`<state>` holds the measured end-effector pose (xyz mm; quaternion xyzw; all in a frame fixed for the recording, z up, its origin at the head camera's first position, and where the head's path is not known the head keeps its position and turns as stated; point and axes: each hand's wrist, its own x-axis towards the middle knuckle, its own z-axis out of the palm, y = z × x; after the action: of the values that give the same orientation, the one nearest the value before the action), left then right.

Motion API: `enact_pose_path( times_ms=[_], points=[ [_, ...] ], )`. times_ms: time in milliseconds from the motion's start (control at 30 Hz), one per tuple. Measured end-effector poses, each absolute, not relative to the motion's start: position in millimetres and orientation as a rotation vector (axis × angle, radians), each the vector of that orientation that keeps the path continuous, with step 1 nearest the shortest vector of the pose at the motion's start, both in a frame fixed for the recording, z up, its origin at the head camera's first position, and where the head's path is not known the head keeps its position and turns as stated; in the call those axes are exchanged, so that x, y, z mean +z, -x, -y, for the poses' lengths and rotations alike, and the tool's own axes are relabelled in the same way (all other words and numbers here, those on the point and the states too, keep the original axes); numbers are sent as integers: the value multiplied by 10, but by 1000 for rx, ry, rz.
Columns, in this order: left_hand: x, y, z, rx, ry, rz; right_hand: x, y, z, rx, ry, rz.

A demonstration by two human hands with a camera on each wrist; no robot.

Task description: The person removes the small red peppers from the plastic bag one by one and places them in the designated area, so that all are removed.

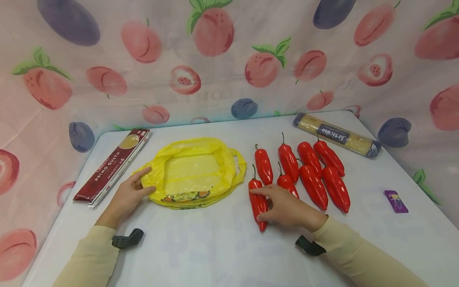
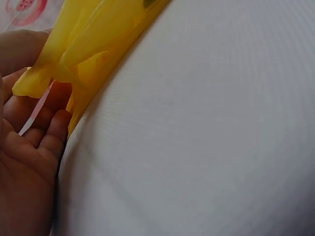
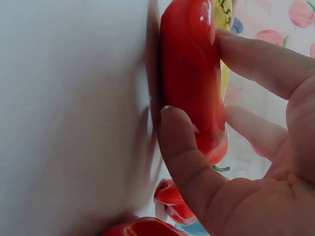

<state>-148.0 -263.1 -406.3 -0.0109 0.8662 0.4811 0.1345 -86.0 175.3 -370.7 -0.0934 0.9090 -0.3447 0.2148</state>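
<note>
A yellow plastic bag (image 1: 225, 171) lies on the table with its mouth spread open and upward. My left hand (image 1: 130, 195) holds the left edge of the bag; in the left wrist view, the yellow film (image 2: 93, 39) passes between the fingers. Right of the bag, my right hand (image 1: 292, 205) grips a red pepper (image 1: 257, 201) from its right side, thumb near the tip and fingers higher up. The right wrist view shows this glossy pepper (image 3: 189, 64) between thumb and fingers, close to the table. Several more red peppers (image 1: 312, 185) lie behind and right of that hand.
On the left lies a dark red spaghetti packet (image 1: 112, 165). A clear pack of spaghetti (image 1: 337, 133) is at the back right, and a small purple sachet (image 1: 396, 201) lies at the right. A fruit-printed cloth (image 1: 215, 99) hangs behind the white table (image 1: 215, 247).
</note>
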Motion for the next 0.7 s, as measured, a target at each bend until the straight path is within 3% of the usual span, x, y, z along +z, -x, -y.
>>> enact_pose_path(
  times_ms=[700],
  points=[
    [-4065, 1451, 2639, 1412, 30, -2520, -3660, 908, -1777, -909, 256, -2535]
  ],
)
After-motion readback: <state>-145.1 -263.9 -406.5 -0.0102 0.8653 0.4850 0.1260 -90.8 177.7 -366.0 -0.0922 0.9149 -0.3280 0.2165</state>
